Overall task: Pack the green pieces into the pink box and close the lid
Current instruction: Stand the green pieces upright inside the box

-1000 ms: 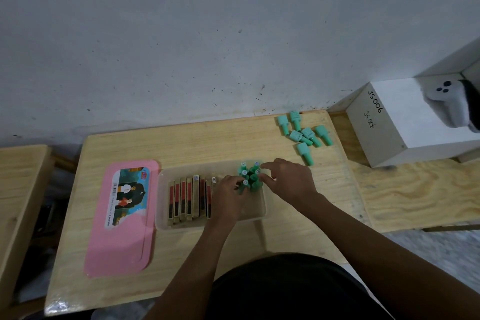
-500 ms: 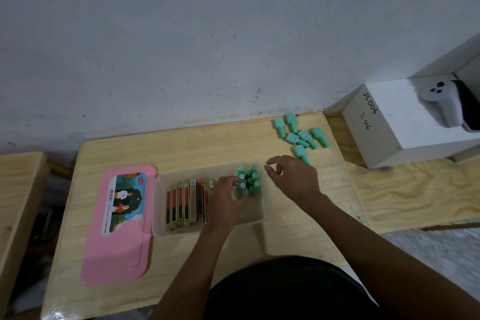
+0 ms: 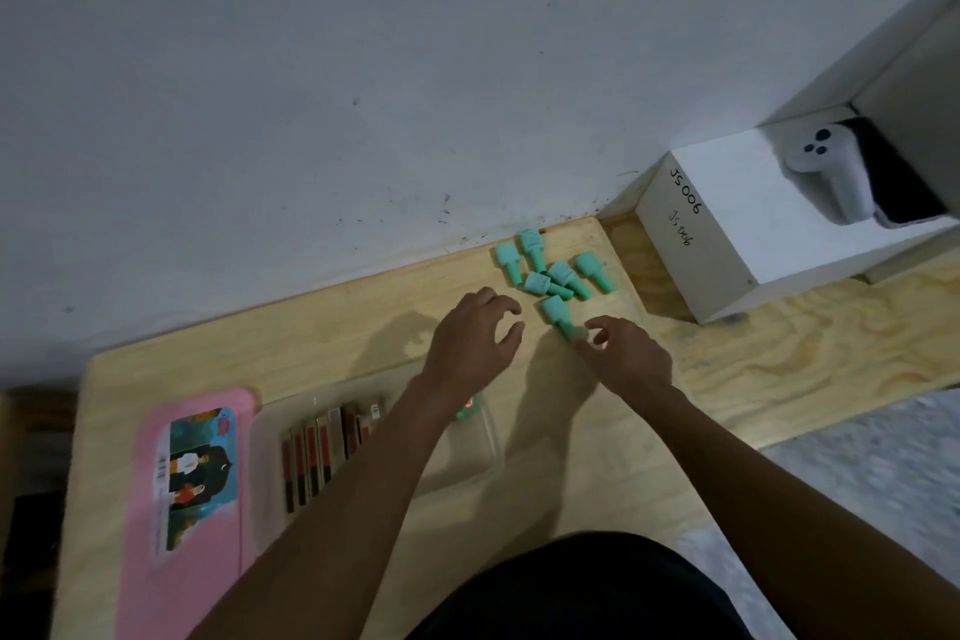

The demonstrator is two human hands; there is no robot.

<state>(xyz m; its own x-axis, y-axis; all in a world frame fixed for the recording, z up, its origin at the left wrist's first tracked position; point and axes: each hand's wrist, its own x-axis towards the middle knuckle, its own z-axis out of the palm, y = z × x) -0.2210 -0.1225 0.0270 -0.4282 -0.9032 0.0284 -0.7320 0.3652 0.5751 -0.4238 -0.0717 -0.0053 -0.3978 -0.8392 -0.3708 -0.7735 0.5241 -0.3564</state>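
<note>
Several loose green pieces point(image 3: 551, 265) lie in a cluster at the table's far right corner. The nearest green piece point(image 3: 558, 316) lies between my two hands. My right hand point(image 3: 626, 353) has its thumb and forefinger touching that piece's near end. My left hand point(image 3: 475, 335) hovers open just left of it, holding nothing. The clear box point(image 3: 483, 437) sits behind my left forearm, which hides most of the green pieces standing inside. The pink lid point(image 3: 192, 499) lies flat to the box's left.
Thin red and tan blocks point(image 3: 322, 452) stand in a row in the box's left half. A white carton point(image 3: 748, 218) with a white controller point(image 3: 831, 172) on top stands right of the pieces. The wall runs along the table's far edge.
Both hands left the box and moved up and right to the loose green pieces. The camera tilted, so the table sits lower in view.
</note>
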